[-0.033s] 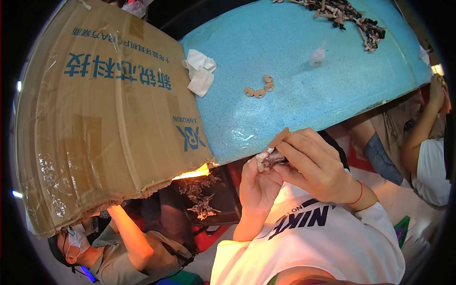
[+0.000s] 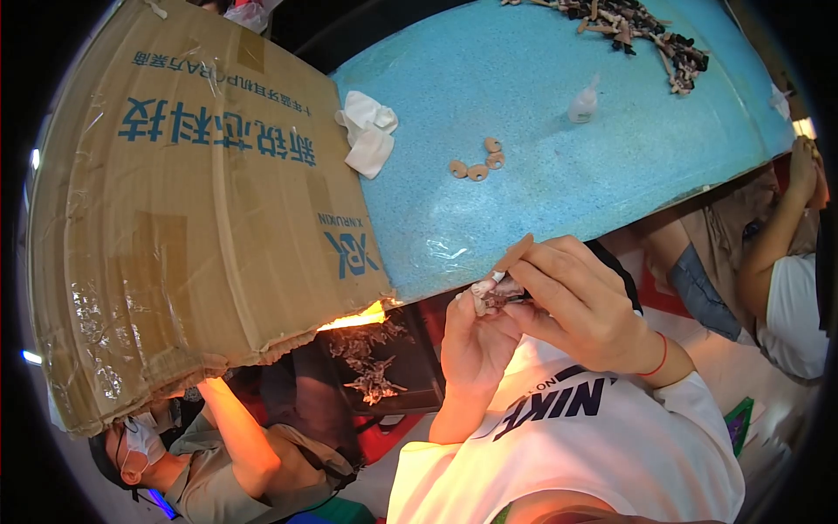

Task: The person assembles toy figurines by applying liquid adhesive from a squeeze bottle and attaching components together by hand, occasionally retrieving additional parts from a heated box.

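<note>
Both my hands are raised close together in front of my chest, just off the near edge of the blue table. My left hand (image 2: 471, 345) is closed on a small pale pink and dark piece (image 2: 494, 301), pinched between thumb and fingers; its exact kind is not clear. My right hand (image 2: 585, 301) grips the same piece from the other side, its fingers bent over it. A flat tan tip (image 2: 515, 251) sticks up at the right fingertips, with a small white bit (image 2: 498, 276) beside it. The fingers hide much of the piece.
On the blue table (image 2: 419, 218) lie several tan discs with holes (image 2: 477, 172), white tissues (image 2: 370, 140), a small squeeze bottle (image 2: 583, 105) and a pile of pinkish and dark pieces (image 2: 637, 31). A big cardboard sheet (image 2: 192, 201) stands left. Below it, a dark tray (image 2: 410, 371) holds more pieces. People sit on both sides.
</note>
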`<control>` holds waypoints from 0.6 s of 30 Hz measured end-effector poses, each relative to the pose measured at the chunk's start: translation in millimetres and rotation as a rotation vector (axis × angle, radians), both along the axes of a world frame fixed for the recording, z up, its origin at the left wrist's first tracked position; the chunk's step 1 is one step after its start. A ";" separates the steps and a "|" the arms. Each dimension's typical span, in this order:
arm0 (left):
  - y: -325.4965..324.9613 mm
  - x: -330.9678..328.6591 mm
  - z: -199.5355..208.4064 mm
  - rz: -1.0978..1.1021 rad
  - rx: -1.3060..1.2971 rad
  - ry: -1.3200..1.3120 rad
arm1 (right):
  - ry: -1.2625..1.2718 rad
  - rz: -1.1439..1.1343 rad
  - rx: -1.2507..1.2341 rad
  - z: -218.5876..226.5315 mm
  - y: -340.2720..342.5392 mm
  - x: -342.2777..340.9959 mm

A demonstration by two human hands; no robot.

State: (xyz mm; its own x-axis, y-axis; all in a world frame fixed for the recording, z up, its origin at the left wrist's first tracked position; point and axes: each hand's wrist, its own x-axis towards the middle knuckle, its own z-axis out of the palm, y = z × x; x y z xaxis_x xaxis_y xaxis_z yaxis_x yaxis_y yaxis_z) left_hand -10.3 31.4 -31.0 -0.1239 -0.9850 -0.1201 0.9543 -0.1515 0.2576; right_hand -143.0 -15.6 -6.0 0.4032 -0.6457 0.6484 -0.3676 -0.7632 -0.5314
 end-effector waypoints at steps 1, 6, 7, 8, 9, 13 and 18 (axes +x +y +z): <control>0.2 -1.4 1.4 0.006 -0.022 -0.039 | -0.001 0.000 -0.001 0.1 -0.7 -0.7; 2.8 -5.4 3.4 0.040 -0.059 -0.179 | -0.038 0.051 0.059 -4.3 -1.1 -6.9; 3.6 -5.7 1.7 0.090 -0.094 -0.340 | -0.036 0.051 0.055 -2.6 0.1 -9.9; 4.1 -5.4 0.1 0.142 -0.129 -0.501 | -0.090 0.072 0.258 1.7 2.9 -13.4; 4.1 -3.9 -1.8 0.144 -0.132 -0.499 | -0.144 0.093 0.461 4.0 5.3 -14.7; 7.4 -2.2 -5.5 0.270 -0.230 -0.849 | -0.589 0.253 0.874 4.8 11.4 -12.0; 15.2 2.6 -2.1 0.311 -0.217 -1.151 | -0.759 0.423 1.129 11.0 11.7 -4.4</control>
State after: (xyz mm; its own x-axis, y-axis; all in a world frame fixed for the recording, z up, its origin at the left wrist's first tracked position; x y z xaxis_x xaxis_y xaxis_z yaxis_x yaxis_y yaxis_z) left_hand -7.7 46.6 -33.1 0.1925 -0.9670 0.1670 0.1377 0.1951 0.9711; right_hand -147.4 -3.9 5.0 0.4861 -0.8737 0.0184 0.4224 0.2165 -0.8802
